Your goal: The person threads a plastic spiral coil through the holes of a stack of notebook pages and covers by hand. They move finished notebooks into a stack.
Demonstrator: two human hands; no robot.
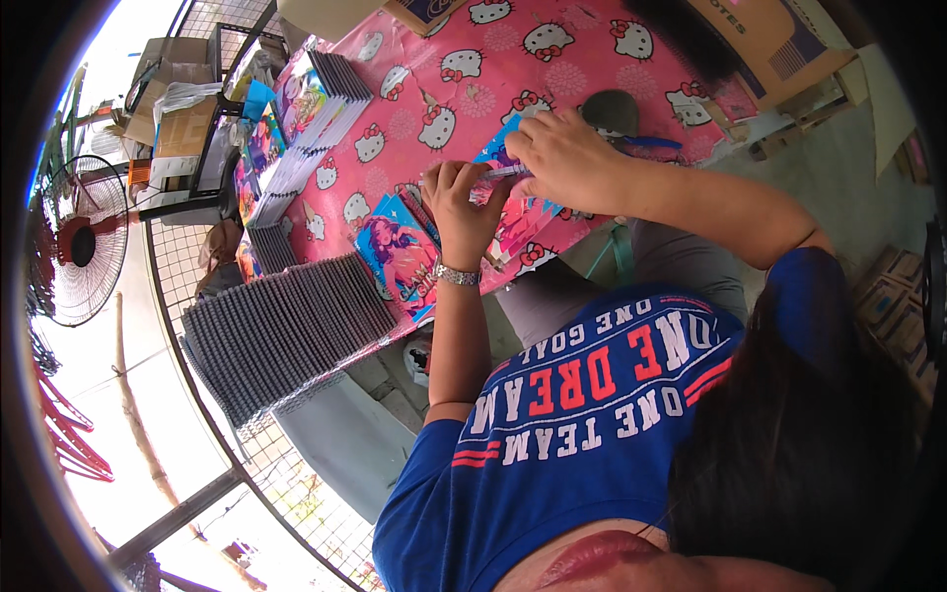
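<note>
At the table's near edge, both my hands are on a colourful notebook (533, 209) with a blue and pink cover. My left hand (462, 205), with a silver watch (457, 274) at the wrist, has its fingers curled over the left side. Across the upper part lies my right hand (564, 158), fingers bent and closed on it. A thin pale strip or edge (505, 172) shows between the hands; its kind is unclear. Just left of my left hand, notebooks with blue and pink illustrated covers (395, 247) lie on the table.
A pink tablecloth (400, 123) with cartoon cat heads covers the table. Spiral-bound notebooks form a long row (286, 331) at left and stacks (311, 109) behind. A dark rounded object (611, 112) and a blue tool (651, 143) lie right. A cardboard box (779, 49) stands far right; a fan (84, 242) far left.
</note>
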